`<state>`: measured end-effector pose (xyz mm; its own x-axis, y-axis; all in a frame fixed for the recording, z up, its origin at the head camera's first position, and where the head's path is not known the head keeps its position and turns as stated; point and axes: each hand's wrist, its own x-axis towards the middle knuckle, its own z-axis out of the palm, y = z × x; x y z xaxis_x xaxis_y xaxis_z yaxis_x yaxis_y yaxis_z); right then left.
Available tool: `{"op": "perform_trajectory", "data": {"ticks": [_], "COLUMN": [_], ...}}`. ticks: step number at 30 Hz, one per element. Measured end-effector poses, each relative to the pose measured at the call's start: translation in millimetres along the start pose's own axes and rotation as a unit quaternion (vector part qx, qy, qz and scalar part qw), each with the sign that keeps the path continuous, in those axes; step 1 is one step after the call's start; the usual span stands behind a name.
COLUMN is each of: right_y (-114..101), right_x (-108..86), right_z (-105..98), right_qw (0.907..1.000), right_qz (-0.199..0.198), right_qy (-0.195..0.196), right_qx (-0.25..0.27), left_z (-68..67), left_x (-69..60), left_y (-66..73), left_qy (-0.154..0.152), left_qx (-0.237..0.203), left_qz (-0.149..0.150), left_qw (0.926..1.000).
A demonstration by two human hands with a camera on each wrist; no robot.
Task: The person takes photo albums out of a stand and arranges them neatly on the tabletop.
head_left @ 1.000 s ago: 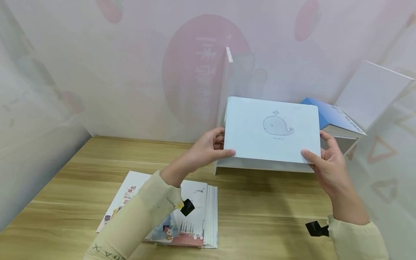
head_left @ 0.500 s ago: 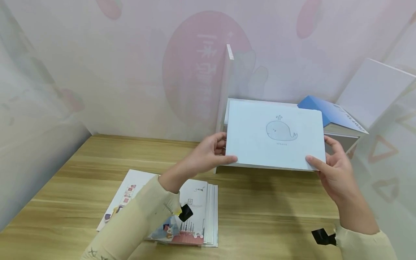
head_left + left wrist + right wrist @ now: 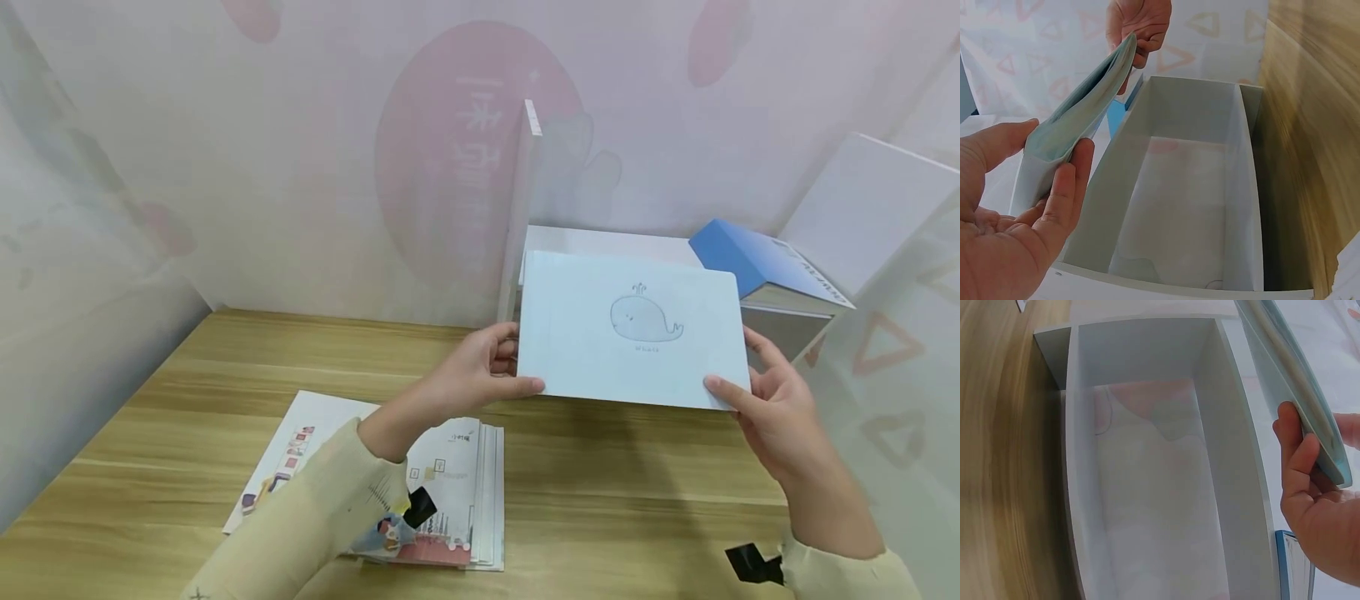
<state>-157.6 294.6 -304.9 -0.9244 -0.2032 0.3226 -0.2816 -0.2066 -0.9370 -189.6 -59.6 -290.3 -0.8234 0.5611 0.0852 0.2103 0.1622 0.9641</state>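
Both hands hold a pale-blue notebook (image 3: 577,325) with a small whale drawing on its cover, in front of the white shelf. My left hand (image 3: 468,371) pinches its left end, thumb on the cover and fingers behind. At the other end, my right hand (image 3: 783,417) grips the lower right corner the same way. Seen edge-on in the left wrist view, the notebook (image 3: 1063,134) bows a little and its pages part. The right wrist view shows curled fingers (image 3: 1300,459) against one cover.
A white shelf (image 3: 615,241) with a tall side panel (image 3: 520,217) stands behind the notebook; its open compartment (image 3: 1154,487) faces the wrist cameras. A thick blue book (image 3: 750,254) lies on its right end. Several picture books (image 3: 450,467) are stacked on the wooden table (image 3: 150,433).
Both hands have brought the notebook lower and toward me, uncovering more of the shelf's top behind it. The stacked books and the blue book stay put.
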Motion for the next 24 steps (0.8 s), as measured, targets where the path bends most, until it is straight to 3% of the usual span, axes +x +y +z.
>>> {"op": "perform_trajectory", "data": {"ticks": [5, 24], "right_y": [2.9, 19.1], "right_x": [-5.6, -26.2], "right_z": [-1.8, -3.9], "right_qw": [0.9999, 0.9971], "right_qz": [0.014, 0.069], "right_qy": [-0.005, -0.007], "right_qx": [-0.009, -0.031], "left_z": [1.9, 11.2], "left_x": [-4.5, -16.0], "left_y": [-3.5, -27.2], "left_qy": [0.001, -0.025], "left_qx": [0.011, 0.037], "left_qz": [-0.028, -0.027], "left_qw": [0.9995, 0.9987]}}
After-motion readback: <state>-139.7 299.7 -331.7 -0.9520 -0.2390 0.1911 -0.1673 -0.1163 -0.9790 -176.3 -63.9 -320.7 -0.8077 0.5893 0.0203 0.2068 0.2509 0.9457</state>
